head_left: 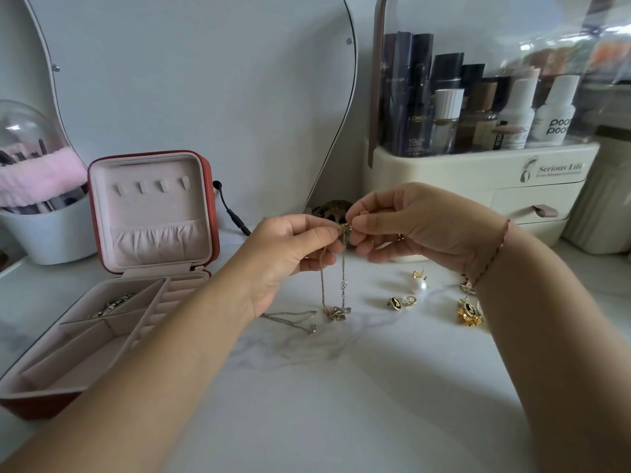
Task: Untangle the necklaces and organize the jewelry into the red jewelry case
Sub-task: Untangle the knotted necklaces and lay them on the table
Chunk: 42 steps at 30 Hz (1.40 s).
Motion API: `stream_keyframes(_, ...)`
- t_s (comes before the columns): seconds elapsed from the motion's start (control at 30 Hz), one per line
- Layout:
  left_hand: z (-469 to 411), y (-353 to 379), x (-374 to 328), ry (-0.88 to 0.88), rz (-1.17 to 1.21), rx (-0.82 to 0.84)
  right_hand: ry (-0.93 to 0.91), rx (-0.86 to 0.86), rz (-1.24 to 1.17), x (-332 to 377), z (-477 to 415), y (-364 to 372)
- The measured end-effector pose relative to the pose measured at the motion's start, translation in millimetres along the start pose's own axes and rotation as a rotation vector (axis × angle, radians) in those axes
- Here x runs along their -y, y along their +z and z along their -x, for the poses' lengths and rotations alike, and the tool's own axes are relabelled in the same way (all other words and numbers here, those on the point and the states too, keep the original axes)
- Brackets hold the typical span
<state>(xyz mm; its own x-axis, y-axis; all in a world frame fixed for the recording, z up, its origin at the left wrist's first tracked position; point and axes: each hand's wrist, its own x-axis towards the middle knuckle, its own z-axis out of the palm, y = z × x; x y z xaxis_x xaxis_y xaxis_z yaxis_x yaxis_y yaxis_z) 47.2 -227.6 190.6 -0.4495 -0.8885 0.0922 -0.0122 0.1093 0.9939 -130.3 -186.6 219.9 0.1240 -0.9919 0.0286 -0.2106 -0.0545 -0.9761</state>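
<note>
"Pinching the knot with both hands, are they?"

"Yes. The left hand [290, 254] and the right hand [409, 227] meet fingertip to fingertip, raised to the right of the red jewelry case [78, 356]. Thumb and forefinger of each nip the tangled necklaces [343, 268] at the very top of the tangle."

"And the rest of the chains?"

"Two strands hang straight down from the pinch, below both hands. Their lower end, a small clump of pendants [338, 313], rests on the marble table [341, 387]. Another thin chain [293, 320] lies flat just beside that clump, on the side nearer the case. I cannot tell whether it joins the tangle."

"Anything in the case?"

"It stands open, lid upright. One dark-and-silver piece [111, 305] lies in a rear compartment of the base. What it is, I cannot tell."

"The earrings?"

"Farther from the case than the hanging strands: a pearl earring [420, 283], small gold studs [401, 301] just beside it, and a gold flower earring [469, 314] farthest out, next to the right forearm."
</note>
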Motion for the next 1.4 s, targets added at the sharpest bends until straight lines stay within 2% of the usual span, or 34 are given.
stream_keyframes(0.27,1,1,-4,-0.006,0.125,0.053,-0.255,-0.125,0.142,-2,-5,7)
stream_keyframes(0.47,1,0,-7,-0.017,0.241,0.083,-0.374,-0.129,0.066,-1,-4,7)
stream_keyframes(0.57,4,1,-7,-0.019,0.209,0.085,-0.419,-0.123,0.023,0,-4,8)
stream_keyframes(1.07,7,2,-10,0.074,0.154,0.107,-0.495,0.014,-0.128,2,-3,11)
stream_keyframes(1.4,1,-2,-5,0.143,0.106,-0.007,-0.512,0.07,-0.074,1,-4,15)
